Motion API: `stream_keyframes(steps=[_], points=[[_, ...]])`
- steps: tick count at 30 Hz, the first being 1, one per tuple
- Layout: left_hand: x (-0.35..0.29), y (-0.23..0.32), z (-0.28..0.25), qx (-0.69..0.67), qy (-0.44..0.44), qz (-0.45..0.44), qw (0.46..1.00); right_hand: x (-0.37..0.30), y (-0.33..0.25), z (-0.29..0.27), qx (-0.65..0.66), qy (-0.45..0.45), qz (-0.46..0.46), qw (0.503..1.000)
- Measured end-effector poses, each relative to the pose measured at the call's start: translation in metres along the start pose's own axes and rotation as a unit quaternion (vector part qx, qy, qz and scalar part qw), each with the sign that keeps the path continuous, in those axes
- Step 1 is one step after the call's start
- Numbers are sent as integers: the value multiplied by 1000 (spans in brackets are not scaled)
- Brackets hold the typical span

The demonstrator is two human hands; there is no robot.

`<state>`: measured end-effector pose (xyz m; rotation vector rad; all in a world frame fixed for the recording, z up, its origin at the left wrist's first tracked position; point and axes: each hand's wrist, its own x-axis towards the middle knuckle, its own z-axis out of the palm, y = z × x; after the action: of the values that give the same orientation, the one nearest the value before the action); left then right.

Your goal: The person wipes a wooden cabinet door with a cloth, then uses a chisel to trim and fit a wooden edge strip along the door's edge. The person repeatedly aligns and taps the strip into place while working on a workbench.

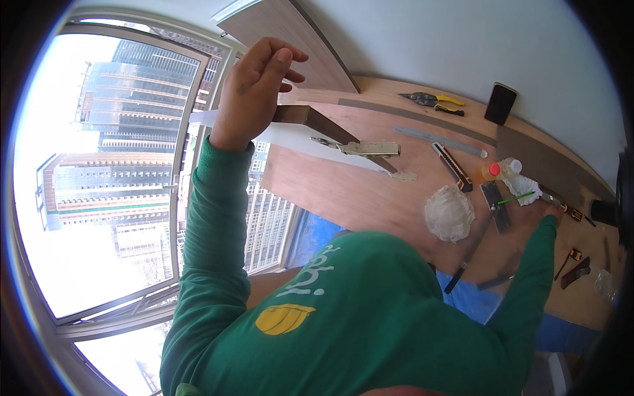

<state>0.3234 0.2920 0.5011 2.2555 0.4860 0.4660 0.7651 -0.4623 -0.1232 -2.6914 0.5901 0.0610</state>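
Observation:
My left hand (259, 82) is raised at the upper left, its fingers loosely curved and apart, with nothing visible in it. Beneath its wrist stands a panel with a white face and a brown edge (321, 123). A metal cabinet hinge (373, 149) is fixed on that panel, and another hinge piece (403, 176) shows lower down. My right hand (552, 210) reaches far to the right, beside a screwdriver with a black and orange handle (573, 213). Its fingers are mostly hidden, so whether it grips the screwdriver cannot be made out. Crumpled white plastic (525, 190) lies close by.
On the wooden work surface (330, 188) lie a utility knife (452, 166), a metal ruler (441, 140), yellow-handled snips (434, 102), a white bundle (449, 213), and a red-capped bottle (490, 171). A phone (501, 103) leans at the wall. Large windows (181, 132) are at left.

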Motion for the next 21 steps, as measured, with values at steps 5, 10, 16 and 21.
stream_keyframes(steps=[5, 10, 16, 21], points=[[24, 43, 29, 65, -17, -26, 997, -91, -38, 24, -127, -107, -70, 984], [17, 30, 16, 111, -1, -29, 993, -103, -64, -7, -231, -57, -153, 959], [24, 24, 24, 51, -7, -21, 998, -94, -30, 0, -269, -45, -238, 932], [14, 45, 24, 91, -2, -17, 996, -82, -34, -2, -296, -150, -278, 901]])
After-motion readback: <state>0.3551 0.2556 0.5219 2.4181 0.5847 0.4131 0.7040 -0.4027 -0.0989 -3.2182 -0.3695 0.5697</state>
